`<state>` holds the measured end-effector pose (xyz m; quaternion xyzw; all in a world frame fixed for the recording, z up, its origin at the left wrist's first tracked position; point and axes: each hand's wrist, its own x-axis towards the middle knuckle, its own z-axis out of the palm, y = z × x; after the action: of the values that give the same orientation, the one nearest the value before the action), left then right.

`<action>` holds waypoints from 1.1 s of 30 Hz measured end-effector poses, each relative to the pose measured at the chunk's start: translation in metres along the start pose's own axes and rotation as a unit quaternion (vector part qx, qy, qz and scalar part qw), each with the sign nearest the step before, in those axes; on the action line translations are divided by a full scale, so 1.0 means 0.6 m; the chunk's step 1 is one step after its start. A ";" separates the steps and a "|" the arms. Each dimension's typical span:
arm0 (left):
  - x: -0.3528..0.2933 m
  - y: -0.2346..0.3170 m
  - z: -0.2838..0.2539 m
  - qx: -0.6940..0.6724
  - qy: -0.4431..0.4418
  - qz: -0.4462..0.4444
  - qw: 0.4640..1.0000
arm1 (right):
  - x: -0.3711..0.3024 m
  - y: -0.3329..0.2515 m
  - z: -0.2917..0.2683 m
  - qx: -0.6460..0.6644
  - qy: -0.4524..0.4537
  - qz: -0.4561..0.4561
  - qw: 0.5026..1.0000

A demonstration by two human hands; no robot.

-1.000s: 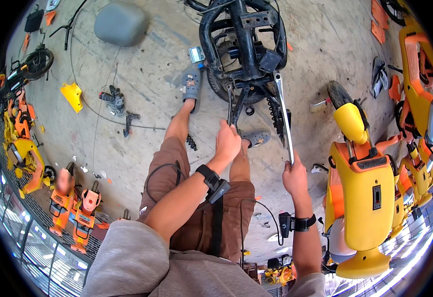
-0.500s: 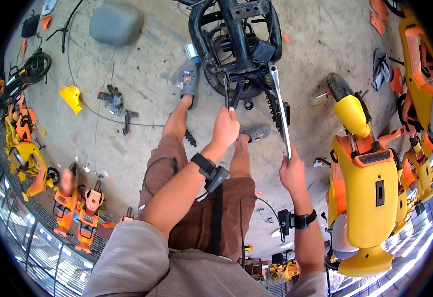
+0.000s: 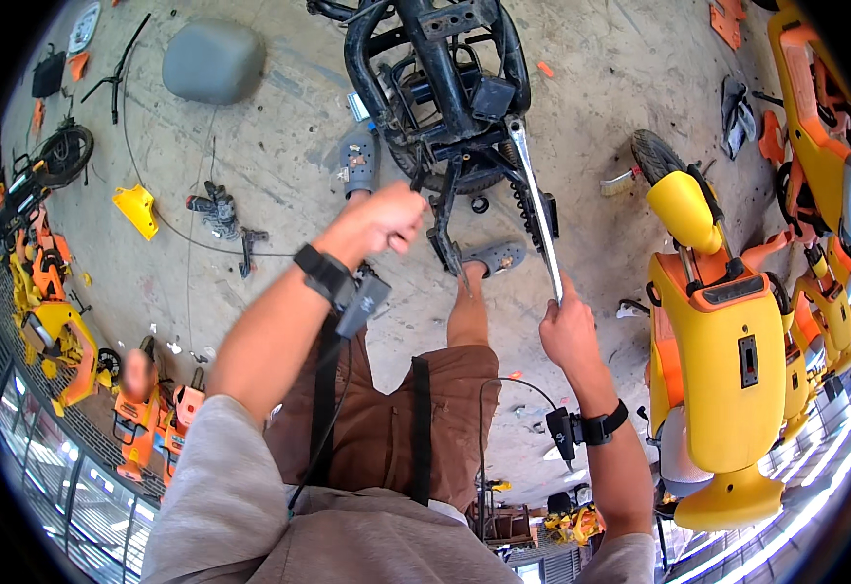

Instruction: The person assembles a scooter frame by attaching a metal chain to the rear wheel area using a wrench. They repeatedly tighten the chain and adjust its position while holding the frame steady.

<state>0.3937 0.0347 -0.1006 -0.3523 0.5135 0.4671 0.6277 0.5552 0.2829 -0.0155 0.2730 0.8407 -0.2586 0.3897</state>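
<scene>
My right hand (image 3: 570, 329) is closed round the lower end of a long silver wrench (image 3: 538, 209). The wrench's head rests against the right side of a black scooter frame (image 3: 460, 88) lying on the floor in front of me. My left hand (image 3: 391, 219) is a fist around a slim dark tool (image 3: 419, 179), whose kind I cannot make out. That tool points up to the frame's left side. Between my hands, a black bracket-like leg (image 3: 442, 229) extends from the frame towards me. A coil spring (image 3: 540, 209) lies partly behind the wrench.
Yellow-and-orange scooters (image 3: 727, 360) stand close on my right, and more orange ones stand at the left. A grey rounded cover (image 3: 213, 61), a yellow panel (image 3: 135, 211) and a dark power tool (image 3: 213, 209) lie on the concrete. A small black ring (image 3: 480, 204) lies near the frame.
My left hand has moved left and slightly down, its tool turning from upright to a different angle. My right hand stays on the wrench. The whole view has shifted slightly.
</scene>
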 end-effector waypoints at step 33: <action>0.041 -0.222 0.082 0.127 0.274 0.335 0.893 | 0.020 0.046 0.047 -0.004 0.012 0.011 1.000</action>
<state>0.5364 0.0434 -0.1185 -0.1906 0.8077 0.4650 0.3084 0.5811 0.2877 -0.0471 0.2833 0.8432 -0.2477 0.3839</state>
